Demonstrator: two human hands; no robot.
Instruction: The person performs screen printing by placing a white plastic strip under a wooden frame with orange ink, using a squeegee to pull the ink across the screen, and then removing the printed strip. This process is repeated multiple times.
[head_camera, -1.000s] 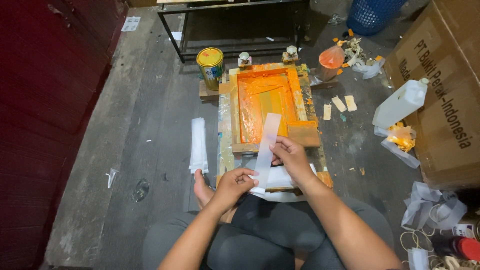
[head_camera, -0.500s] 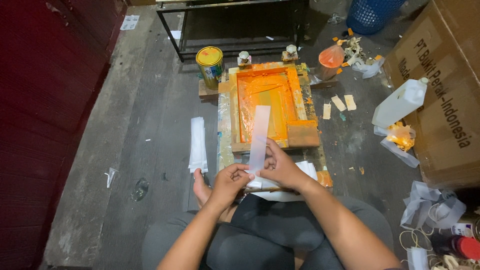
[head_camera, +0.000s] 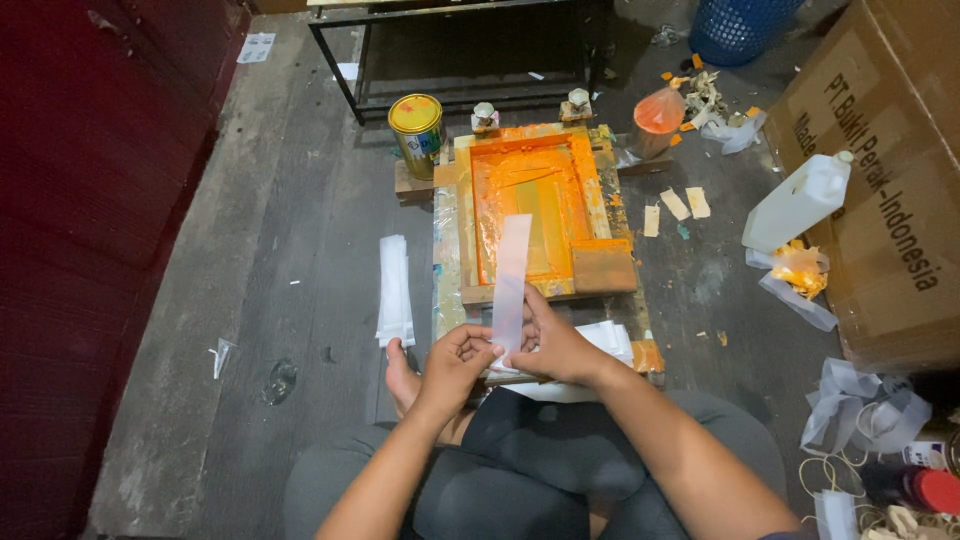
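Strip (head_camera: 511, 275) upright, both hands' fingers (head_camera: 478, 345) pinching base

Count: one orange-stained printing frame (head_camera: 530, 215), one yellow-lidded tin (head_camera: 417, 130), one white plastic jug (head_camera: 797, 205), one blue basket (head_camera: 740, 25). Two hands: left (head_camera: 455, 365), right (head_camera: 555, 345), sharing one translucent strip (head_camera: 512, 275). Three small paper tabs (head_camera: 675, 207) on floor.

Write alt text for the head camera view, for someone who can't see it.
Both hands, left hand and right hand, hold a long white strip upright over an orange-stained printing frame on the floor, with a stack of strips to its left.
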